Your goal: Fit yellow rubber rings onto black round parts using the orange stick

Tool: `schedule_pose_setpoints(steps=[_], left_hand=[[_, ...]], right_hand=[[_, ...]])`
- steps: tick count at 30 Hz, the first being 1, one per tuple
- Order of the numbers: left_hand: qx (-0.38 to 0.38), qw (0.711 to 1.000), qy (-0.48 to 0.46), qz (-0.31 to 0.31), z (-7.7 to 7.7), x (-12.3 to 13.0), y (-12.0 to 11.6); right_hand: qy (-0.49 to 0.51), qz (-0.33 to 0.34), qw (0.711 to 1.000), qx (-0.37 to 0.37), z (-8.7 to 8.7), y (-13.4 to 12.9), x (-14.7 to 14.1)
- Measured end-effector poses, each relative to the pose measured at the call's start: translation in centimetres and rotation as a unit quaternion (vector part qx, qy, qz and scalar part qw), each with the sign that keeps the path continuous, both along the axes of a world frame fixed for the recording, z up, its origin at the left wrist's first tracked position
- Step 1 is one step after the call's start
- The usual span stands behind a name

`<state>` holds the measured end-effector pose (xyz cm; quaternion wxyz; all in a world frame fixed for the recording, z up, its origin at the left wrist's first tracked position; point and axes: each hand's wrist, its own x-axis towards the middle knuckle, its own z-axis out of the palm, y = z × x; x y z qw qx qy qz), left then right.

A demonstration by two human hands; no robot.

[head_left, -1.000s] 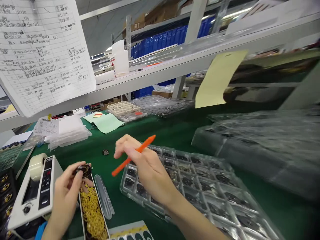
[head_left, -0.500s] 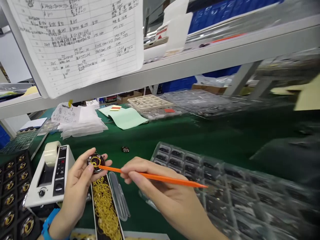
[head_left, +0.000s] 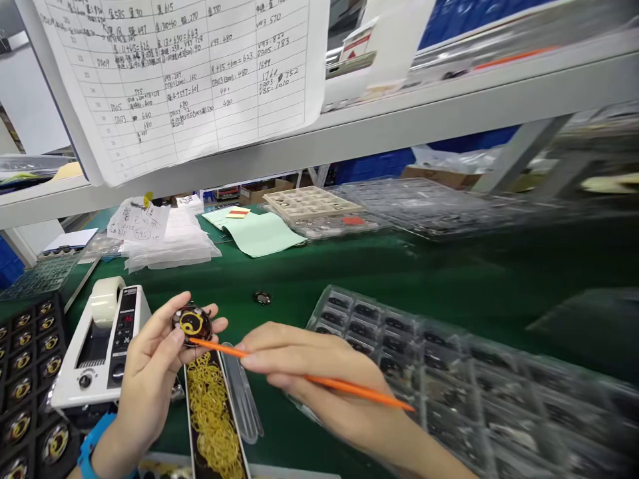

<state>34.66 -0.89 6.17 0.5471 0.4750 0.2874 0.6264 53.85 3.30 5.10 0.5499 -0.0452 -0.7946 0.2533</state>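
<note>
My left hand point(head_left: 152, 372), with a blue band at the wrist, grips a round dark disc point(head_left: 202, 327) between thumb and fingers. A yellow ring-shaped piece point(head_left: 187, 326) lies on the disc's face. Pinched in my right hand point(head_left: 314, 379) is a thin orange pointed stick point(head_left: 349, 388); its tip meets the disc's lower edge near my left thumb. Below the hands stands a long narrow box point(head_left: 243, 459) filled with loose yellow ring pieces point(head_left: 212, 412). A clear plastic lid point(head_left: 242, 392) lies along its right side.
At left are a white tape dispenser point(head_left: 100, 359) and a black tray point(head_left: 37, 379) of round pieces. A clear compartment tray point(head_left: 399, 332) spans the right. One small dark part point(head_left: 262, 297) lies on the green table. A handwritten sheet point(head_left: 200, 80) hangs from the shelf point(head_left: 399, 126) above.
The orange stick's tip has shifted from the yellow piece down to the disc's lower edge. My right hand has tilted slightly, and the whole view has shifted a little.
</note>
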Motion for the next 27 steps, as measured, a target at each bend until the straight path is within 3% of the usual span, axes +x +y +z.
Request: schedule_pose_setpoints(steps=[4,6,12,15,17,19,22,25,27], left_hand=[[-0.023,1.0,-0.005,0.007,-0.1,0.0,0.1],[-0.031,0.999,-0.004,0.018,-0.4,0.1,0.2],[-0.024,0.999,0.016,0.015,-1.5,0.8,0.5],[-0.025,0.999,0.021,0.022,-1.9,1.4,0.5],[-0.031,0.999,0.016,0.027,-2.0,1.7,0.4],[-0.041,0.999,0.006,0.029,-2.0,1.8,0.5],[-0.061,0.998,-0.001,0.031,-1.9,1.6,0.6],[-0.083,0.996,-0.004,0.036,-1.7,1.2,1.0],[-0.098,0.994,-0.001,0.039,-1.6,1.0,1.3]], right_hand=[[-0.053,-0.041,0.991,0.113,0.1,-0.2,0.4],[-0.057,-0.071,0.988,0.126,-0.1,-0.5,0.3],[0.09,-0.169,0.981,-0.035,-1.5,-1.3,-1.2],[0.117,-0.199,0.971,-0.06,-2.1,-1.3,-2.0],[0.105,-0.206,0.973,-0.007,-2.4,-1.2,-2.2],[0.063,-0.212,0.971,0.095,-2.6,-1.0,-2.1],[-0.034,-0.233,0.941,0.244,-2.6,-0.6,-1.8],[-0.097,-0.251,0.913,0.306,-2.4,-0.5,-1.6],[-0.091,-0.254,0.912,0.309,-2.0,-0.5,-1.4]])
